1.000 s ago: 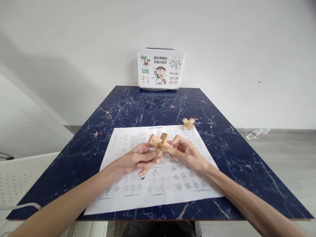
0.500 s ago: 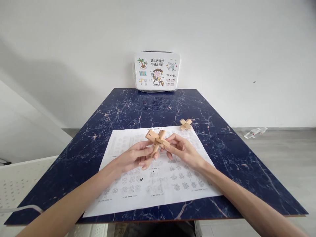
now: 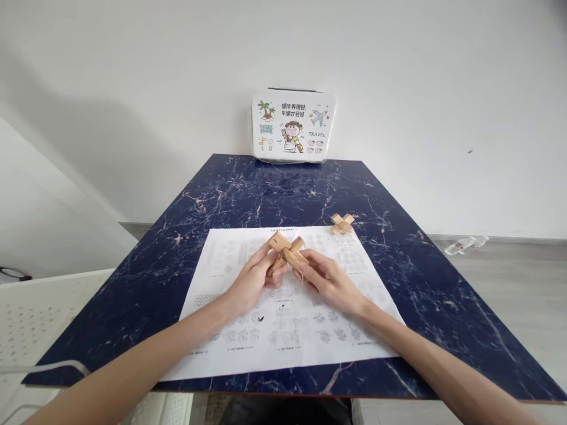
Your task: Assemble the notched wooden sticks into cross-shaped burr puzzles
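Over the printed instruction sheet [image 3: 248, 366], a wooden interlocking puzzle [image 3: 287, 249] of crossed light-brown bars is held between both hands. My left hand [image 3: 256, 277] is closed on its lower left bars, fingers curled underneath. My right hand [image 3: 325, 276] pinches the end of a bar on the right side with thumb and fingers. One broad bar with a small dark slot points up and to the left. Fingers hide the lower part of the puzzle. A second wooden puzzle [image 3: 342, 224], cross-shaped, lies at the sheet's far right corner.
The dark blue marble-patterned table [image 3: 292, 195] reaches back to a white wall. At its far edge stands a white cartoon-printed case [image 3: 294, 127]. A white perforated chair [image 3: 57, 307] is at the left, and a clear plastic item [image 3: 466, 244] lies on the floor at the right.
The puzzle has turned a little in the hands. My left fingers have curled in more tightly around its lower bars. The whole view has shifted slightly.
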